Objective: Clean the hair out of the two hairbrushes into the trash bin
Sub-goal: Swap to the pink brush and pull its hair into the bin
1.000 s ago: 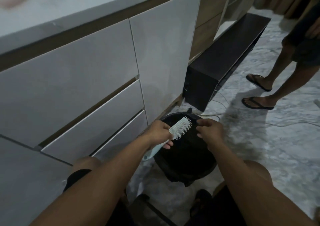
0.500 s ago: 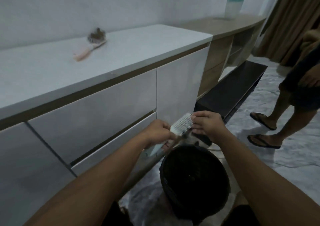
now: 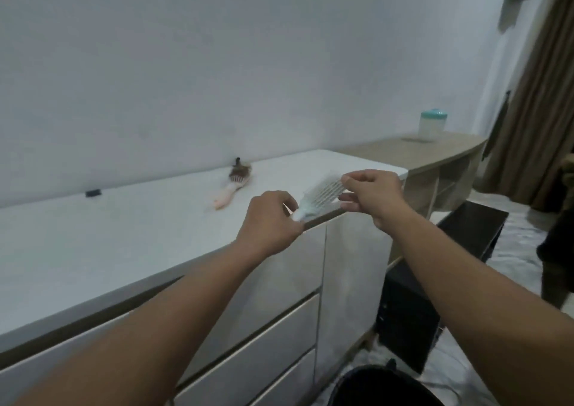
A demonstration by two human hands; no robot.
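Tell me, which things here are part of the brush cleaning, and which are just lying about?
Part of the job:
white hairbrush, held by left hand and right hand
pink hairbrush, hair still in it, on the countertop
black trash bin

Just lying about:
teal-lidded jar
small black object

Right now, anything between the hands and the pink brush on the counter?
Nothing on the counter blocks it. The pink brush lies in the open on the white countertop, but both the left hand and right hand are occupied with the white brush.
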